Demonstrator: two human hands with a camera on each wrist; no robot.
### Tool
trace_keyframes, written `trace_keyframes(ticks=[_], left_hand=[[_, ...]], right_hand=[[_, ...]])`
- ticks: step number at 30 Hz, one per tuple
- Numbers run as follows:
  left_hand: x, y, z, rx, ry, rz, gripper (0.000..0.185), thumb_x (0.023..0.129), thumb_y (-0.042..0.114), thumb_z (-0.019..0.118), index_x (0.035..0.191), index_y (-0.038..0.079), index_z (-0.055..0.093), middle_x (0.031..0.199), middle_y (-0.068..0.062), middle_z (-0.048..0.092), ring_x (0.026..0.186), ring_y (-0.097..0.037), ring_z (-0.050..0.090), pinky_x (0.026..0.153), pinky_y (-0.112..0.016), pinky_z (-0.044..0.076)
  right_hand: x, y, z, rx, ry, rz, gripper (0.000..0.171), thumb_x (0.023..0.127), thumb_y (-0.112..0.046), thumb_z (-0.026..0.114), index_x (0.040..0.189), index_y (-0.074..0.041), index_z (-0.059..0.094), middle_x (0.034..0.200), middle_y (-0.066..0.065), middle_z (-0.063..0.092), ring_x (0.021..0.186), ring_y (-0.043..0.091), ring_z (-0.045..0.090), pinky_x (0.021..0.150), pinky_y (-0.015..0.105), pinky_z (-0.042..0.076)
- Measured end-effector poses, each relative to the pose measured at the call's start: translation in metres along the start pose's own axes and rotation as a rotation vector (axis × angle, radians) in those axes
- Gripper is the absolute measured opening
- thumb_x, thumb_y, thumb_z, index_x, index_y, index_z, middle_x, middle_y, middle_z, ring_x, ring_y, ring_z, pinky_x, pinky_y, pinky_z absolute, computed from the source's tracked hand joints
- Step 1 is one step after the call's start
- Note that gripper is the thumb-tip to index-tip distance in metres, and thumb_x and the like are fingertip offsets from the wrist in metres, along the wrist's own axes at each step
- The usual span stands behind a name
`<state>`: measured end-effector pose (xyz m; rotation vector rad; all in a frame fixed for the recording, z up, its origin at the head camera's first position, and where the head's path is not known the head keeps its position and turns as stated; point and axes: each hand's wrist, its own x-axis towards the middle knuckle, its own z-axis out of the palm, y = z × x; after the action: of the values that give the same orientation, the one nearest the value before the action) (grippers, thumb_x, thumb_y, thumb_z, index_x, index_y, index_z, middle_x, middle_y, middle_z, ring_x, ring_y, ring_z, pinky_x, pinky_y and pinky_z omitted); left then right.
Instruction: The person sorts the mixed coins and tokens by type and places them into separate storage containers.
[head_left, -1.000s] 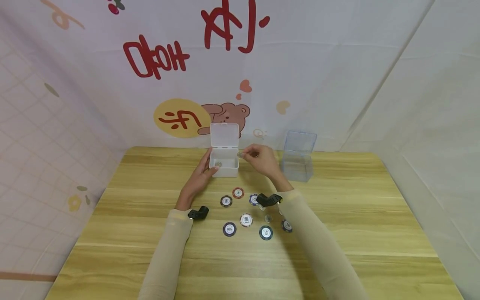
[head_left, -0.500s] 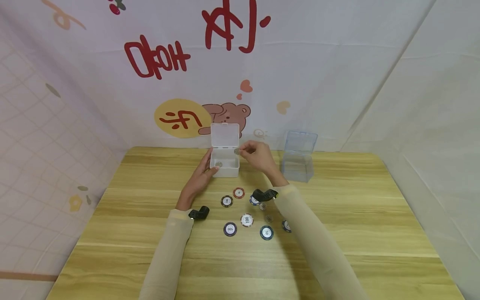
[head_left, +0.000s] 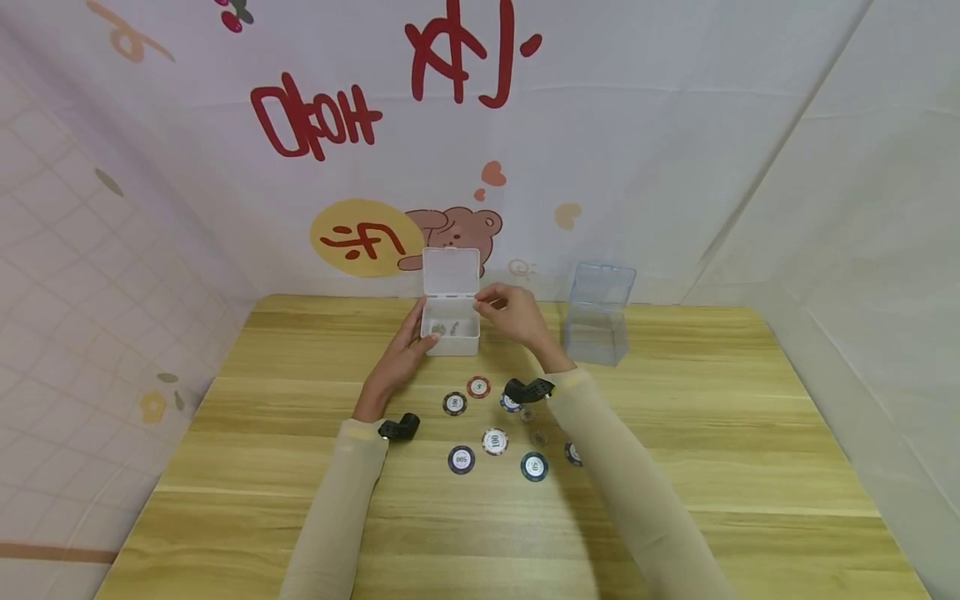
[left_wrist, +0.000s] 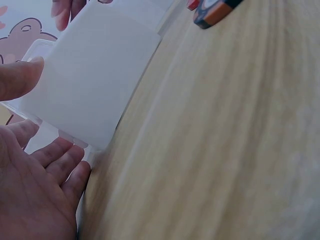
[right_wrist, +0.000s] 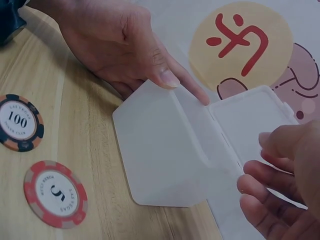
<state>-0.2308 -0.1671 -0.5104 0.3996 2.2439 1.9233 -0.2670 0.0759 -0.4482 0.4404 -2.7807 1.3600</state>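
A white plastic box stands at the back of the table with its lid raised. My left hand grips its left side, with the thumb over the rim and the other fingers along the wall. Inside lie two small silvery coins: one coin near the left thumb, another coin near the middle. My right hand hovers at the box's right rim, fingers loosely bent and holding nothing. In the wrist views the box walls hide the coins.
Right of the white box stands a clear bluish box, lid raised. Several poker chips lie in front, among them a red chip, a white-centred 100 chip and a green chip. Two coins lie near my right forearm. A printed cloth hangs behind.
My right hand has moved left to the white box and let go of the coin it was pinching, which now lies inside. My left hand has stayed on the box.
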Motion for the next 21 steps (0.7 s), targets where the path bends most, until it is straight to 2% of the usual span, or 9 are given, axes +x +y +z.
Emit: trace_keyframes(ticks=[6,9,14,21], left_hand=[[0.001,0.000,0.000,-0.004,0.004,-0.004,0.075,0.107,0.019,0.053,0.167,0.024,0.008,0.173,-0.005,0.015,0.158,-0.032,0.023,0.125,-0.054,0.023],[0.003,0.000,0.000,0.001,0.003,0.006,0.075,0.107,0.018,0.053,0.167,0.020,0.007,0.174,-0.006,0.014,0.158,-0.032,0.021,0.126,-0.054,0.021],[0.004,-0.002,-0.001,0.013,-0.001,0.017,0.076,0.107,0.020,0.053,0.167,0.021,0.007,0.174,-0.006,0.012,0.158,-0.032,0.021,0.126,-0.055,0.020],[0.003,-0.002,-0.002,0.013,-0.001,-0.020,0.077,0.107,0.018,0.053,0.167,0.022,0.004,0.174,-0.007,0.010,0.159,-0.033,0.018,0.126,-0.055,0.018]], right_hand=[[-0.003,0.002,-0.010,0.021,-0.016,0.029,0.028,0.100,-0.030,0.067,0.119,-0.010,0.072,0.116,0.008,0.075,0.105,0.028,0.071,0.089,0.043,0.058],[-0.004,0.004,-0.016,0.021,-0.033,0.021,0.035,0.100,-0.032,0.067,0.124,-0.008,0.070,0.120,0.009,0.074,0.107,0.029,0.071,0.090,0.043,0.058],[-0.010,0.007,-0.026,0.021,-0.065,0.003,0.038,0.100,-0.034,0.067,0.129,-0.009,0.067,0.125,0.011,0.072,0.110,0.030,0.071,0.092,0.043,0.057],[-0.023,0.010,-0.034,0.030,-0.104,-0.005,0.042,0.099,-0.034,0.068,0.135,-0.012,0.064,0.132,0.012,0.068,0.113,0.030,0.069,0.093,0.044,0.057]])
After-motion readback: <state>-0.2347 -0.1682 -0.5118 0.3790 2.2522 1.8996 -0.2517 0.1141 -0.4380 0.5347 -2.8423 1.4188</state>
